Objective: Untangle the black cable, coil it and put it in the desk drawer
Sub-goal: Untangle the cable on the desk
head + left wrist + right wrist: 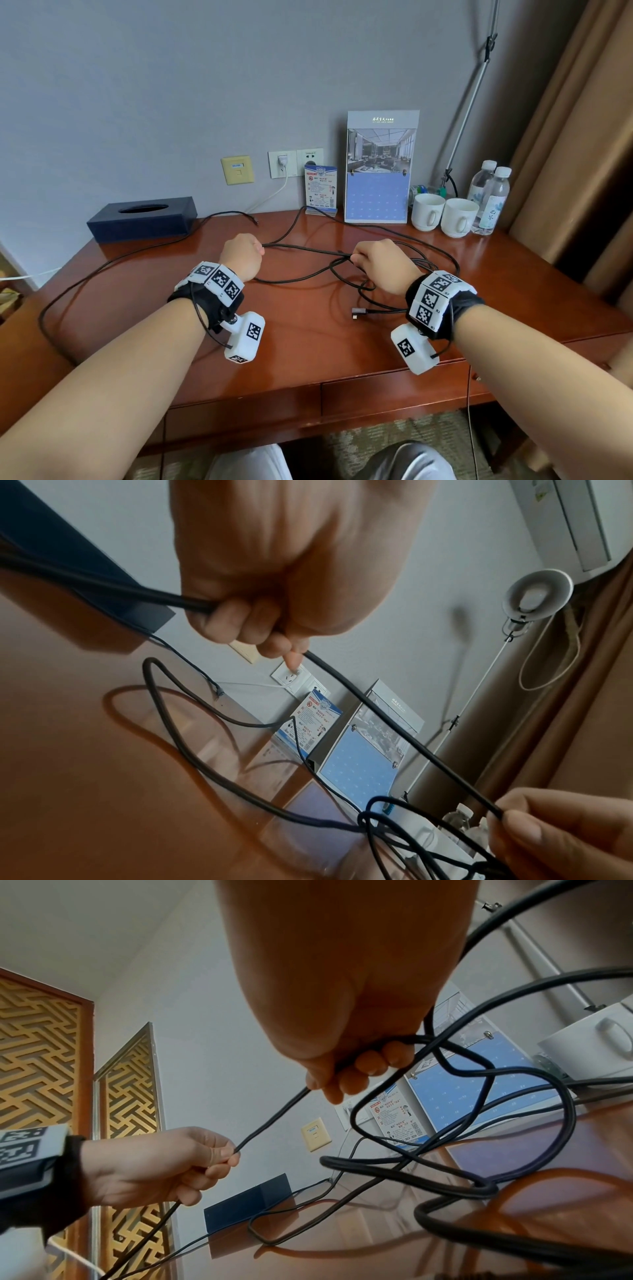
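Black cable [308, 251] gripped in curled left hand [241, 255], pinched by right hand [382, 263], straight span between them, tangled loops under right hand

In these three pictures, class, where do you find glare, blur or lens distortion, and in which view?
Head view: window light glares off the polished desk; forearms bulge wide at the edges. Left wrist view: the left hand and desk foreground are blurred, walls lean. Right wrist view: the right hand looms soft and close, while the black cable mirrors in the desk.
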`<state>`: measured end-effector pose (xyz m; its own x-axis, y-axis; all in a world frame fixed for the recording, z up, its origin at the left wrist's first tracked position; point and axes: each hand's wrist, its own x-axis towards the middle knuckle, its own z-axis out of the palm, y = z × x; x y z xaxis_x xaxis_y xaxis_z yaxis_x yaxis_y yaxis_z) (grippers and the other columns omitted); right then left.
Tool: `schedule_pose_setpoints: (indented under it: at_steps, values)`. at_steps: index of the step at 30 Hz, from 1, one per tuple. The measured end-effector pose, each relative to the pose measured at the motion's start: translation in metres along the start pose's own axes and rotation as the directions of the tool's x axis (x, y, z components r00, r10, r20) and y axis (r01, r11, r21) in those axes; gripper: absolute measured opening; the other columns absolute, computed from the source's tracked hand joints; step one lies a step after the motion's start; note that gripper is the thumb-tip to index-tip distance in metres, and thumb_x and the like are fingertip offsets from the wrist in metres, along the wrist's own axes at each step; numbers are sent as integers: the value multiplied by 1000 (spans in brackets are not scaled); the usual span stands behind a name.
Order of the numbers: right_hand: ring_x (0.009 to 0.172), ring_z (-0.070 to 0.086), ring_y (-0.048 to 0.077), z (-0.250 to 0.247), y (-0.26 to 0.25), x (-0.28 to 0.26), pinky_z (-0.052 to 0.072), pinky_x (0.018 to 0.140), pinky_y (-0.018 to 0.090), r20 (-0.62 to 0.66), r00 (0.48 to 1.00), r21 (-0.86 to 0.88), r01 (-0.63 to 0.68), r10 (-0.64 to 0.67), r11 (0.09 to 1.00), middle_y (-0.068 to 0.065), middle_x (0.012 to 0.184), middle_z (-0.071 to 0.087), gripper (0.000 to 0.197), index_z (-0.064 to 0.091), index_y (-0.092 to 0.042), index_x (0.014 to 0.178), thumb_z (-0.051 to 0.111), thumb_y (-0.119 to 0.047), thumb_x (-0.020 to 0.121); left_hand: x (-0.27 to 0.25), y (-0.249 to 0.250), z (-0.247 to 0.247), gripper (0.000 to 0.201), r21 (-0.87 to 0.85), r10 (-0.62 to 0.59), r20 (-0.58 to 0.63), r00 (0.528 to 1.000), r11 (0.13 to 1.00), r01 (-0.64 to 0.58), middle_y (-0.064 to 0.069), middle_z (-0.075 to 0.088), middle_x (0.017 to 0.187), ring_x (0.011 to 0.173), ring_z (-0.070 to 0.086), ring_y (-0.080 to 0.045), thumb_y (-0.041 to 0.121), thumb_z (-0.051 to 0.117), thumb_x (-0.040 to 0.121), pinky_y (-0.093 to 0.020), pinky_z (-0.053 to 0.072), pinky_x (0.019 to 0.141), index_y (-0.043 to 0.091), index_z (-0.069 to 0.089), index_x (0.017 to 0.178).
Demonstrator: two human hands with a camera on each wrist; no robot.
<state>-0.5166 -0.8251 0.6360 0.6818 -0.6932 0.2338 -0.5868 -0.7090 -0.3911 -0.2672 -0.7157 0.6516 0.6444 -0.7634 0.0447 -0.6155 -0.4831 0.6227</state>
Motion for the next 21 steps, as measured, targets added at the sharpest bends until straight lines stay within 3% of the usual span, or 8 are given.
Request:
schedule_pose_setpoints:
  at_steps: [4,10,13,16,19,21]
  values:
    - [76,60,30,0,-2,-1,49,71,38,-5,1000,-1,-11,11,1000,10,78,66,21,63,-12,90,50,-25,100,4,0,-1,31,12,-26,2,1000,1000,26,-23,63,121,112,58,-41,-3,42,95,-41,46,97,0,68,111]
    - [78,61,31,2,-4,-2,50,72,38,-33,998,8,-58,58,998,12,83,68,21,63,-13,90,49,-24,99,4,-4,8,29,136,8,19,1000,991,-11,-12,64,120,110,57,-35,9,43,96,-44,46,98,15,68,109]
    - [79,60,32,1,-6,-2,50,72,39,-37,998,18,-57,58,998,12,83,67,20,64,-12,91,49,-23,99,-3,-3,15,27,304,150,-77,986,945,-120,-7,53,125,119,43,-32,19,43,97,-42,34,98,27,66,109]
    - [80,60,32,3,-10,-2,51,73,39,-48,997,20,-60,61,998,12,84,67,20,65,-12,94,50,-24,99,-16,12,19,23,330,320,-132,938,907,-263,-9,53,118,113,44,-31,23,45,96,-41,38,93,23,65,107]
    - [81,62,33,5,-13,-2,52,75,40,-65,996,20,-68,69,997,13,86,69,20,66,-12,96,50,-24,99,-28,31,27,31,187,366,34,930,912,-366,-7,68,89,87,62,-27,29,43,94,-39,53,79,13,69,87]
    - [82,62,33,5,-16,-3,52,75,40,-71,995,17,-68,69,998,13,87,69,20,67,-12,96,51,-23,99,-36,43,35,40,26,313,187,931,946,-323,-5,71,75,69,66,-23,38,45,94,-34,56,71,11,71,80]
